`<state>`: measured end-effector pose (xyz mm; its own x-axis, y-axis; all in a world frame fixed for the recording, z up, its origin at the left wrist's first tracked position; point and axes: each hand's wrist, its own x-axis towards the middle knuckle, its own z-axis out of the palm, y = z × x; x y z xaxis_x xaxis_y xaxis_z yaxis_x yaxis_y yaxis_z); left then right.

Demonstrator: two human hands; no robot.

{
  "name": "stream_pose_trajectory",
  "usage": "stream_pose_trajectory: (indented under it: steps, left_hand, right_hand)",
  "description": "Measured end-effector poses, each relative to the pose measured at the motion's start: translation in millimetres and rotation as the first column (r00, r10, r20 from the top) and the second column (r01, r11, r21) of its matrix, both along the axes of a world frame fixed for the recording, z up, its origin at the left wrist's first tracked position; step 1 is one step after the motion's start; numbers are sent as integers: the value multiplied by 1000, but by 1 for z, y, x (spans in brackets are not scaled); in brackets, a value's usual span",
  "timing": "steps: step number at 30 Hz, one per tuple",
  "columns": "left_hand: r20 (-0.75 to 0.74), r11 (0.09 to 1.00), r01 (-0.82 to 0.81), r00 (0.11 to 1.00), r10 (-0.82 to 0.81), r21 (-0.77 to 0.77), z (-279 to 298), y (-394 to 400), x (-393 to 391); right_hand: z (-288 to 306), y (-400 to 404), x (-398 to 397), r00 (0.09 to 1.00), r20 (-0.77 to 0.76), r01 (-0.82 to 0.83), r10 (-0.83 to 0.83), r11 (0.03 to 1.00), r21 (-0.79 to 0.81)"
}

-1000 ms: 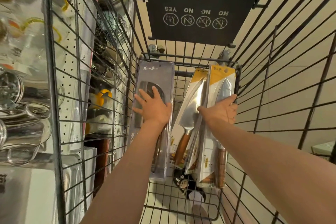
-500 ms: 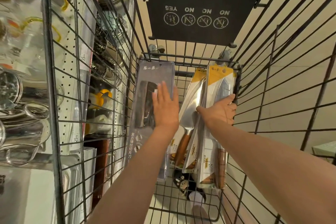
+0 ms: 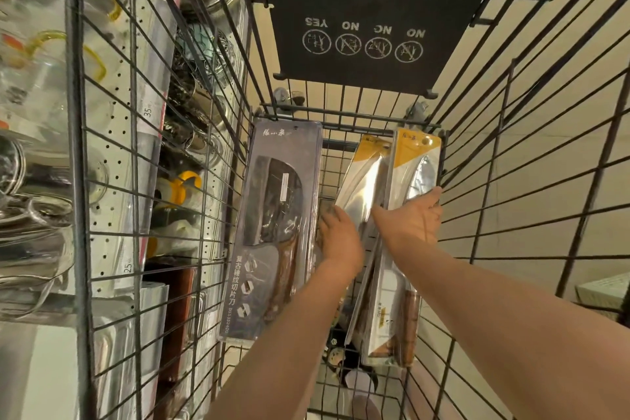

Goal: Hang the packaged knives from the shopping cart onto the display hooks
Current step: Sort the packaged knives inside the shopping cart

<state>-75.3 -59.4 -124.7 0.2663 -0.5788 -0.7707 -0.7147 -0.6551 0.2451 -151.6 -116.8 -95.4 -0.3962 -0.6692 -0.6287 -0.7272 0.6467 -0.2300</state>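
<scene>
Three packaged knives stand on end inside the wire shopping cart (image 3: 531, 160). At the left is a dark grey cleaver package (image 3: 272, 215). A yellow-topped knife package (image 3: 361, 177) leans in the middle. A second yellow-topped knife package (image 3: 414, 153) stands at the right. My right hand (image 3: 412, 218) grips this right package around its middle, with fingers over its far edge. My left hand (image 3: 339, 239) reaches into the gap between the dark package and the middle one, its fingers straight and blurred, holding nothing.
A black child-seat flap (image 3: 371, 27) with warning icons hangs on the cart's far end. Beyond the cart's left wall is a shelf with a pegboard (image 3: 112, 133), price tags and metal and glass kitchenware (image 3: 30, 215). A small dark item (image 3: 337, 361) lies on the cart floor.
My left hand has left the face of the dark cleaver package and slid right into the gap beside the middle package. My right hand keeps its grip on the right package.
</scene>
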Motion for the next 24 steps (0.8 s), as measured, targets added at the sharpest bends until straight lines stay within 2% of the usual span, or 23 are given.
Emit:
stream_pose_trajectory:
  steps: [4, 10, 15, 24]
  left_hand:
    - [76, 999, -38, 996, 36, 16, -9, -7, 3]
    - [73, 995, -64, 996, 58, 73, -2, -21, 7]
    - [-79, 988, -153, 985, 152, 3, -1, -25, 15]
    - [-260, 955, -257, 921, 289, 150, 8, -27, 20]
  right_hand:
    - [0, 1, 0, 1000, -1, -6, 6, 1000, 2]
    - [1, 1, 9, 999, 7, -36, 36, 999, 21]
    - [1, -4, 13, 999, -35, -21, 24, 997, 70]
    - [-11, -14, 6, 994, 33, 103, -107, 989, 105]
